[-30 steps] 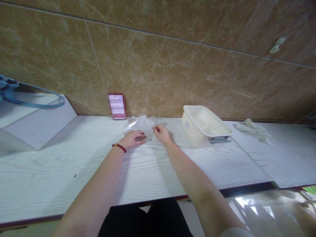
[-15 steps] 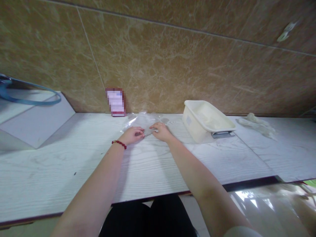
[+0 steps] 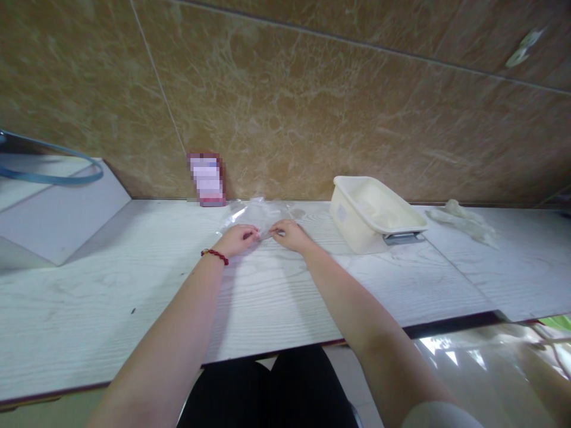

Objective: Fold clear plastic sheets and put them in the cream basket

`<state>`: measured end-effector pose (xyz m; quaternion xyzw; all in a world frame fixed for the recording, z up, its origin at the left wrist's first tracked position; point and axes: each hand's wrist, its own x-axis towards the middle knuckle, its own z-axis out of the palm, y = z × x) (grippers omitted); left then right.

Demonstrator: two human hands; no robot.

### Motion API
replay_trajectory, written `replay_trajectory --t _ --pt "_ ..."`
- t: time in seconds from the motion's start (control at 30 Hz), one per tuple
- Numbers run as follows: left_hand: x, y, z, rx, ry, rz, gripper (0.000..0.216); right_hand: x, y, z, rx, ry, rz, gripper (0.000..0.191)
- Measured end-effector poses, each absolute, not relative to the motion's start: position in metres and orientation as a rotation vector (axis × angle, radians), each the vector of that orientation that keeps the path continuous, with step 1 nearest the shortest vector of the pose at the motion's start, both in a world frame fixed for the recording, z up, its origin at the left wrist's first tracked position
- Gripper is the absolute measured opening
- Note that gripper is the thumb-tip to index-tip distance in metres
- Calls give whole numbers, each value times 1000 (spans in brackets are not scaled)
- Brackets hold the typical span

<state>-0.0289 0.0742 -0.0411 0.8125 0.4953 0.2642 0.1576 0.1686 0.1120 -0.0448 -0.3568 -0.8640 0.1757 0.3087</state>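
A clear plastic bag (image 3: 255, 212) lies crinkled on the white wood-grain table (image 3: 267, 303), close to the wall. My left hand (image 3: 239, 239), with a red beaded bracelet at the wrist, pinches the near edge of the bag. Just to its right, my right hand (image 3: 289, 234) has thumb and fingertips closed on the same edge. A small gap separates the two hands. Whether anything lies inside the bag I cannot make out.
Right of my hands stands a cream plastic bin (image 3: 357, 229) with a grey latch. Farther right lies crumpled clear plastic (image 3: 464, 221). A phone-like object (image 3: 207, 181), blurred out, leans on the wall. At left is a white box (image 3: 89, 208) with a blue strap (image 3: 57, 177).
The fingers of my right hand have drawn in from a looser spread to a pinch at the bag's edge. My left hand stays on the bag. The view has shifted slightly.
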Motion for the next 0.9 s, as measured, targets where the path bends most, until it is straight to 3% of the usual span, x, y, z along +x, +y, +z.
replay_trajectory --t 0.9 --pt "-30 77 -48 2231 1412 827 32 165 108 -42 -929 -2251 559 12"
